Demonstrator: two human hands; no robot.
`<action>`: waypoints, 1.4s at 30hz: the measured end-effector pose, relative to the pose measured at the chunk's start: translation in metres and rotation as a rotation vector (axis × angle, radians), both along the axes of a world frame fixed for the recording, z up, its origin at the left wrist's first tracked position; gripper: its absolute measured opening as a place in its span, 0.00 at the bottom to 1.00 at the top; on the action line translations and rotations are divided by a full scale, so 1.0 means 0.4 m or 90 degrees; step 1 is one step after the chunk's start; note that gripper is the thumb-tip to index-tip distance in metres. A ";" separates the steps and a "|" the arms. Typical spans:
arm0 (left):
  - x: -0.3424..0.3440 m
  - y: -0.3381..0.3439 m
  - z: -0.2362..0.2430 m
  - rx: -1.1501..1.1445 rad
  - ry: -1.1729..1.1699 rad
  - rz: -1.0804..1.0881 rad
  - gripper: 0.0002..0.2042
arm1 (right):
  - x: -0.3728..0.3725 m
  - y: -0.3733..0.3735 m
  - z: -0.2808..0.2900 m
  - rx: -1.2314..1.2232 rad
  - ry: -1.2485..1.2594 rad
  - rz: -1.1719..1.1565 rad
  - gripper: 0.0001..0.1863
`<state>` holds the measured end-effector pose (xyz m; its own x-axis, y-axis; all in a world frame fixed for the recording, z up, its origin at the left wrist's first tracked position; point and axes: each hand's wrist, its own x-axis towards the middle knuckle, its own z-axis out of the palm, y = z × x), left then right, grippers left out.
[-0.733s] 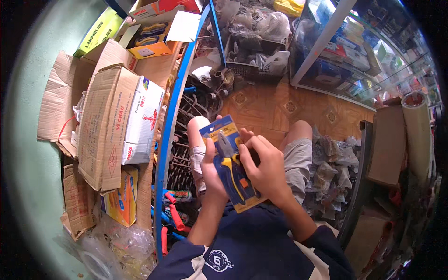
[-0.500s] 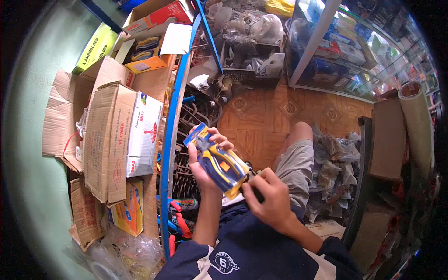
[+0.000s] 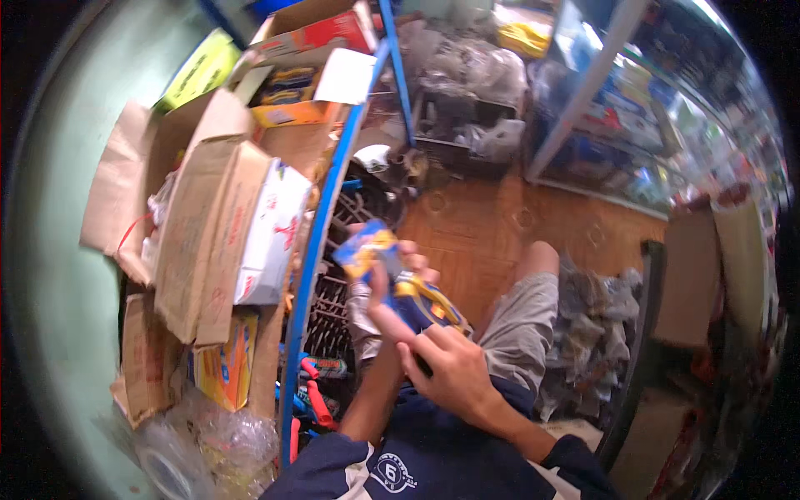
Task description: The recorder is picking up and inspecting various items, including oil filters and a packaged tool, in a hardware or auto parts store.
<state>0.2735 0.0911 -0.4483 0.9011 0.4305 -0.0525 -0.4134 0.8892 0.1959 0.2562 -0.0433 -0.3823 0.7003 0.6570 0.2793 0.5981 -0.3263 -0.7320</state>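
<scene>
A pair of pliers (image 3: 431,303) with blue and yellow handles, on a blue and yellow backing card (image 3: 367,248), lies in my left hand (image 3: 388,315). The thumb crosses its front, and the fingers wrap round its far side. Just below the handle ends, my right hand (image 3: 455,372) is closed against the left wrist, its fingers curled. A dark patch shows under those fingers; motion blur hides what it is. Both hands are above my lap, the pliers slanting down to the right.
At left, a shelf with a blue metal edge (image 3: 315,242) carries cardboard boxes (image 3: 196,242) and an open box of pliers (image 3: 287,87). Red-handled tools (image 3: 317,402) sit below it. A glass display case (image 3: 600,142) stands far right; bagged goods (image 3: 583,333) lie beside my leg.
My right hand has shifted left, from the pliers' lower end to the left wrist. The pliers have turned slightly, and the whole view has shifted a little.
</scene>
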 end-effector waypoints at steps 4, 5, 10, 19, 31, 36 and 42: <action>-0.029 -0.032 -0.045 -0.089 0.001 -0.033 0.22 | -0.031 -0.019 -0.008 -0.034 -0.066 -0.111 0.11; -0.057 -0.022 -0.032 -0.090 0.018 -0.034 0.22 | -0.032 -0.045 -0.006 -0.079 -0.052 -0.145 0.11; -0.222 0.070 0.048 -0.074 -0.001 -0.073 0.30 | 0.072 -0.202 -0.134 0.004 -0.112 -0.110 0.11; -0.566 0.130 0.325 0.234 0.310 0.261 0.41 | 0.146 -0.054 -0.697 0.091 0.234 -0.138 0.14; -0.822 0.581 0.293 0.727 0.843 0.592 0.15 | 0.111 -0.054 -0.770 -0.197 0.258 -0.020 0.20; -0.802 0.614 0.260 1.089 1.204 0.481 0.20 | 0.109 -0.071 -0.813 -0.166 0.192 -0.052 0.20; -0.570 0.510 0.560 1.323 1.085 0.663 0.08 | 0.108 -0.050 -0.759 -0.231 0.277 -0.060 0.21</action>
<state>0.0455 0.2949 -0.2245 0.3365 0.7065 0.6226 0.7700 -0.5870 0.2500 0.2993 -0.0635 -0.6860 0.7600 0.5867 -0.2796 0.2227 -0.6392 -0.7361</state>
